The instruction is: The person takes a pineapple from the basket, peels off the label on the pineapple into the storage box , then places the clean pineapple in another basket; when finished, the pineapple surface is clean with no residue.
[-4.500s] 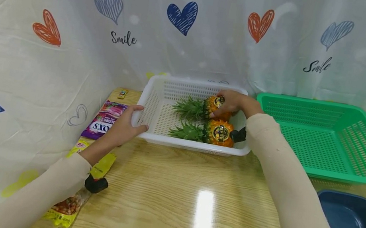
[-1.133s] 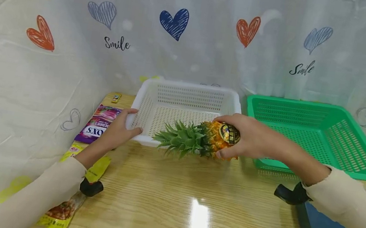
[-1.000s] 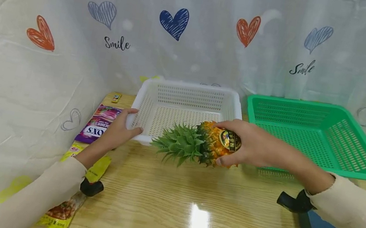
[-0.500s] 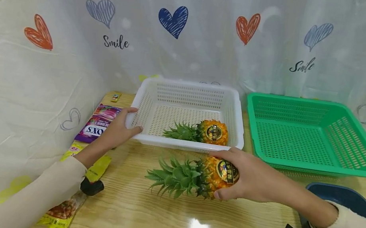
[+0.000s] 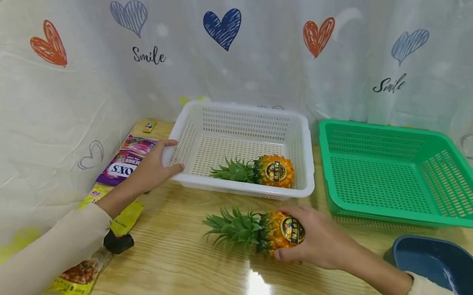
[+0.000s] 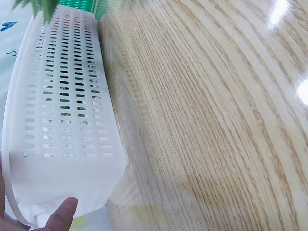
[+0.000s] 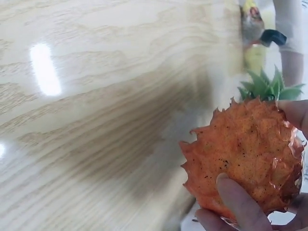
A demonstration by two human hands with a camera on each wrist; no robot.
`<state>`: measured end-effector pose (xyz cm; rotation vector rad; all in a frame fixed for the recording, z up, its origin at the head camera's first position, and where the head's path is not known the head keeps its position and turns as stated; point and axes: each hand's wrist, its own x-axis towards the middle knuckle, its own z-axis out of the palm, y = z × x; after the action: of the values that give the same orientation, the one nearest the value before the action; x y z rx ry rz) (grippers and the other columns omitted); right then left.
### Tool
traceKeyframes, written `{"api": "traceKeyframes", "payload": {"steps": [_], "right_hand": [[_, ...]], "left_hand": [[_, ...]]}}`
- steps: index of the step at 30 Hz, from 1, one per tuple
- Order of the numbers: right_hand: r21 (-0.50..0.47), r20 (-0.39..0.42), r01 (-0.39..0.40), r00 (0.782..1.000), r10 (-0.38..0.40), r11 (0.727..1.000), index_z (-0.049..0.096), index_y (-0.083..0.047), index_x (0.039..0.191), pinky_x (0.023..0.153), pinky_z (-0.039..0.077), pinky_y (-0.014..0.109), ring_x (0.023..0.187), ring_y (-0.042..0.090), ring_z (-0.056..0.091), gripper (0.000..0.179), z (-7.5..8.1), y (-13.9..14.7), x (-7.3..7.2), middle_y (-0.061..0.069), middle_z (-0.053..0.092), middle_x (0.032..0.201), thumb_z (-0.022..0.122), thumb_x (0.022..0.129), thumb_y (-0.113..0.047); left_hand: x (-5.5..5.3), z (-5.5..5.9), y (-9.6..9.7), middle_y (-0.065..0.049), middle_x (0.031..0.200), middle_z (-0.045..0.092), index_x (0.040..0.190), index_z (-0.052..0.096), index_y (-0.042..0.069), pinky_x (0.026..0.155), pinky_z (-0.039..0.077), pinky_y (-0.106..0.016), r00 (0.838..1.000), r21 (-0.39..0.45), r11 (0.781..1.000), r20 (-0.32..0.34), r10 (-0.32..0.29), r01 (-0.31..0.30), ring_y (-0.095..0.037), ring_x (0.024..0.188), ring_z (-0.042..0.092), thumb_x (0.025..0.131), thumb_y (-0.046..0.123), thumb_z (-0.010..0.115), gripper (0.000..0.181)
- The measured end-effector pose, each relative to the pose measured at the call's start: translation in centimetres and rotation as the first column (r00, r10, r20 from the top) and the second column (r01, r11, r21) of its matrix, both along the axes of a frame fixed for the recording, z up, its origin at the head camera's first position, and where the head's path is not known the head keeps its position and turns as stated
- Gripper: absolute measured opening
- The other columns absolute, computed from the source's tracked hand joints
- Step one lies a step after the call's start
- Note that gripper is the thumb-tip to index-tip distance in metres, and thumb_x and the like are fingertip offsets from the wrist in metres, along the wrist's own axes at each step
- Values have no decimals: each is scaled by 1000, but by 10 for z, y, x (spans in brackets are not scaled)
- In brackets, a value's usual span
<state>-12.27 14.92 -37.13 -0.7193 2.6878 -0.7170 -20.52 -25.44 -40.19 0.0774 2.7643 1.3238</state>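
Observation:
In the head view my right hand (image 5: 320,237) grips a small pineapple (image 5: 280,236) by its orange body, its leafy crown pointing left. It is in front of the white plastic basket (image 5: 239,186), low over the table; whether it touches the wood I cannot tell. The right wrist view shows fingers (image 7: 243,204) spread round the spiny base of this pineapple (image 7: 236,154). A second pineapple (image 5: 277,171) lies inside the basket along its front wall. My left hand (image 5: 153,167) holds the basket's left end; its thumb (image 6: 62,216) presses near the corner in the left wrist view.
A green plastic basket (image 5: 413,216) stands right of the white one. In front of it sits a dark blue tub (image 5: 433,264), partly under the right sleeve. Purple candy bag (image 5: 123,160), yellow food packets (image 5: 127,218) and a tiny yellow item (image 5: 149,126) line the left edge.
My right hand has lifted one of two pineapples out of the white basket and brought it forward over the front rim, down towards the table. The left hand has kept its hold on the basket.

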Motion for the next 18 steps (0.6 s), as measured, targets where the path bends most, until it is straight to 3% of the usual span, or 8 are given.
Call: {"api": "traceKeyframes", "payload": {"steps": [13, 18], "right_hand": [[24, -56, 38, 998, -37, 999, 56, -14, 142, 73, 53, 42, 99, 27, 61, 89, -23, -6, -9, 19, 57, 131, 84, 69, -56], [-10, -28, 41, 999, -41, 999, 53, -16, 144, 69, 53, 37, 94, 25, 61, 90, -27, -7, -11, 19, 55, 131, 84, 71, -57]], "left_hand": [[1, 0, 2, -29, 145, 41, 156, 24, 6, 100, 46, -59, 1000, -8, 1000, -10, -6, 6, -45, 125, 52, 96, 22, 64, 74], [2, 1, 1, -29, 145, 42, 156, 24, 5, 99, 47, -59, 1000, -13, 1000, -18, -14, 14, -45, 124, 53, 96, 22, 64, 74]]}}
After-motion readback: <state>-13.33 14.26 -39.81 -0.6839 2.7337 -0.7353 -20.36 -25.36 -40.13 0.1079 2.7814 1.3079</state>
